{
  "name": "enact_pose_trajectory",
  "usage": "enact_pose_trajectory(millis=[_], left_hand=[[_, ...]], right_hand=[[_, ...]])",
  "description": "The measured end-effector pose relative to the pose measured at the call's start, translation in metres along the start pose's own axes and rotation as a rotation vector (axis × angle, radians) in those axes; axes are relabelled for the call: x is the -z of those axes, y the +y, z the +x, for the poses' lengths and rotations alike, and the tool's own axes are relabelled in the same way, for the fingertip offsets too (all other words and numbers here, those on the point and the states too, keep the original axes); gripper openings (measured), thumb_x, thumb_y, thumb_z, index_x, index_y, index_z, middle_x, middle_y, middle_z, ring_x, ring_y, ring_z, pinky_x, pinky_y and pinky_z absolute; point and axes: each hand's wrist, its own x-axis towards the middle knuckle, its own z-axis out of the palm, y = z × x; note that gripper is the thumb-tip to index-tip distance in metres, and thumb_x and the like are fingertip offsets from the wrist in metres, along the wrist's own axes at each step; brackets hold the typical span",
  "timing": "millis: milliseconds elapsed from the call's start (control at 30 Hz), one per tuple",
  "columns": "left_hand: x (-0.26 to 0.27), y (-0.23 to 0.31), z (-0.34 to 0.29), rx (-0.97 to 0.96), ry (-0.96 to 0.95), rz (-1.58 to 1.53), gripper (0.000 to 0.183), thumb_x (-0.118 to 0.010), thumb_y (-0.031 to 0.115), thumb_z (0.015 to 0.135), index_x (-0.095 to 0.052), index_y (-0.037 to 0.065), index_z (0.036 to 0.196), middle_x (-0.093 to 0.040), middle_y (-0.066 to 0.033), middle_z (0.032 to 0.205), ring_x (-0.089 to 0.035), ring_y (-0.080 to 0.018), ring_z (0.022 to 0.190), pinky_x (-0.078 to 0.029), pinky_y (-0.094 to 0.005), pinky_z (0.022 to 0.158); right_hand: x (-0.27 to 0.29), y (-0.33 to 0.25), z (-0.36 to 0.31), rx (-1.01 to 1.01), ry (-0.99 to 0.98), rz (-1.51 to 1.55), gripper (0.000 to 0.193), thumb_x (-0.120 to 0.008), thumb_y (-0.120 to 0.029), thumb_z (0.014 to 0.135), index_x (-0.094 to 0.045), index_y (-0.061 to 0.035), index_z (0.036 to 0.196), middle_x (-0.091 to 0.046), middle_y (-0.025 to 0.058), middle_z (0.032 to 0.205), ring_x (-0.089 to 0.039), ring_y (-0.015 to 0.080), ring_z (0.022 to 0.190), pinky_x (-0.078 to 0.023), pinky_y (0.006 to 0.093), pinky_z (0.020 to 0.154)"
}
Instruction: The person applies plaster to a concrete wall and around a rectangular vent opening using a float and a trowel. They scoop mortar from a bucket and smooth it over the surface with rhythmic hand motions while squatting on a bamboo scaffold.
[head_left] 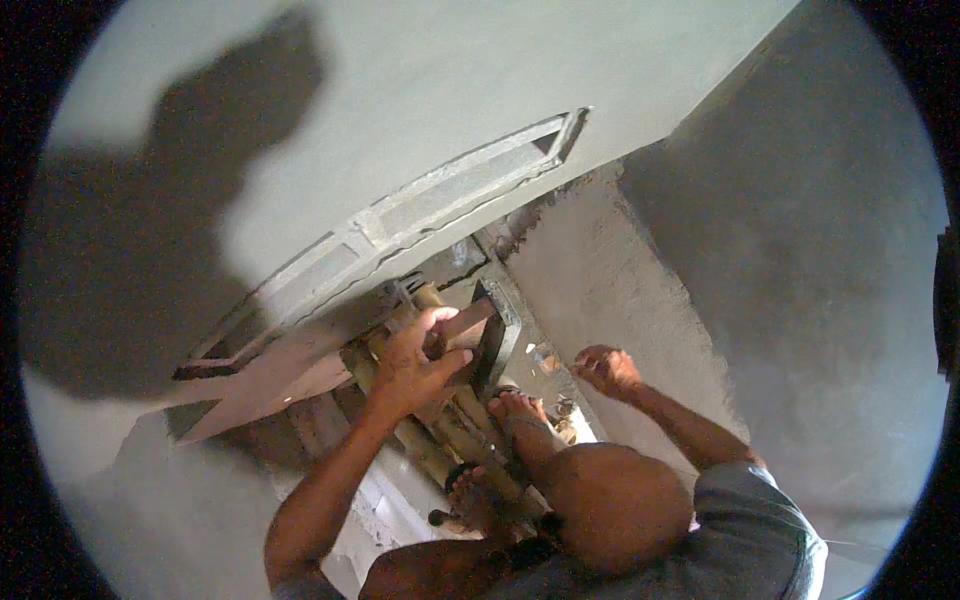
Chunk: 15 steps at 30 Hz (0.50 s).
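Observation:
My left hand (pixel 408 362) is closed around a reddish-brown, flat-sided block (pixel 468 322), thumb on its near side and fingers on the far side. The block looks like wood or brick; my palm hides part of it. Against its right end stands a dark, angular frame-like piece (pixel 497 338); I cannot tell whether the two are joined. Under my left hand lie several round yellowish poles (pixel 425 450). Farther right, my right hand (pixel 608 370) hangs with its fingers curled in. What it holds, if anything, is hidden.
A plastered wall (pixel 420 80) with a long framed recess (pixel 450 190) rises ahead. My feet (pixel 520 412) are beside the poles, near pale debris (pixel 565 420). A rough plaster strip (pixel 610 270) meets the grey surface (pixel 810 250) on the right. My bent knee (pixel 620 500) is close below.

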Motion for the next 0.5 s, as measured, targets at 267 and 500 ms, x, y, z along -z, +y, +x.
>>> enact_pose_trajectory(millis=[267,500], left_hand=[[-0.041,-0.023,-0.004,0.501,0.016,-0.711,0.072,-0.083,0.030,0.086,-0.052,0.003,0.145,-0.062,-0.0129,0.137,-0.059,-0.0258,0.126,-0.044,-0.0381,0.108],[-0.058,-0.036,0.015,0.136,-0.295,-0.188,0.063,-0.086,0.012,0.079,-0.059,0.000,0.135,-0.069,-0.0104,0.127,-0.065,-0.0204,0.114,-0.053,-0.0358,0.101]], right_hand=[[0.061,-0.011,-0.048,-0.172,0.253,0.227,0.034,-0.070,-0.036,0.097,-0.073,-0.0038,0.109,-0.075,0.0152,0.103,-0.074,0.0298,0.090,-0.058,0.0417,0.081],[-0.091,0.052,-0.285,-0.785,0.230,0.336,0.046,-0.066,-0.045,0.096,-0.073,-0.0072,0.121,-0.076,0.0160,0.111,-0.073,0.0327,0.099,-0.057,0.0407,0.086]])
